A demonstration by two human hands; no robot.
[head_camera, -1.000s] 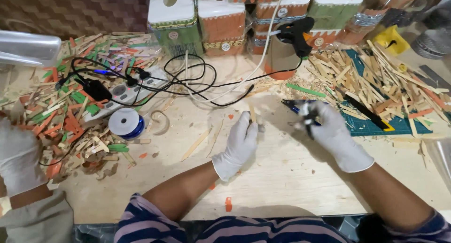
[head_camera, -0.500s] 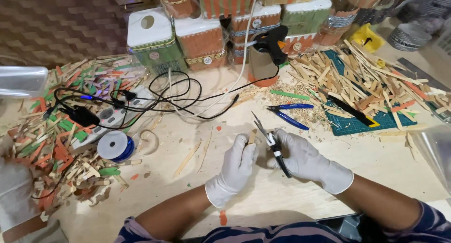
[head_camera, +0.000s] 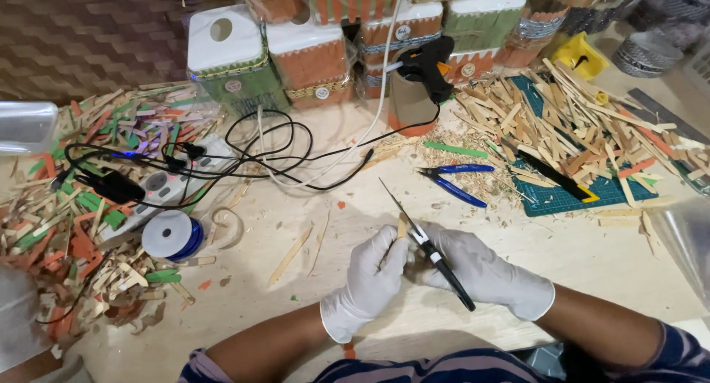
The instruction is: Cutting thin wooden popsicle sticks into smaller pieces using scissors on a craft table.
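The wooden table (head_camera: pixel 592 264) is crowded: a heap of wooden sticks (head_camera: pixel 592 124) spills over a green cutting mat (head_camera: pixel 569 194) to the right, with a black knife (head_camera: pixel 551 174) lying on the mat and blue-handled pliers (head_camera: pixel 455 182) just left of it among shavings. A black glue gun (head_camera: pixel 427 63) stands in a brown holder (head_camera: pixel 409 105) at the back, in front of a row of decorated boxes (head_camera: pixel 229 65). Black cables (head_camera: pixel 244 157) loop across the middle toward a white power strip (head_camera: pixel 148 187), and a white spool of tape (head_camera: pixel 168 235) sits near it, beside a pile of orange and green stick scraps (head_camera: pixel 66 227) on the left. A few loose sticks lie on the bare wood just left of the hands. Close to the person's body, both gloved hands meet. The left hand (head_camera: pixel 370 279) is curled around a short wooden stick (head_camera: pixel 401 226), pinching it so its end pokes up between the fingers. The right hand (head_camera: pixel 484 276) is closed around the black handles of scissors (head_camera: pixel 425 242), whose thin blades point up and left, crossing right beside the stick.
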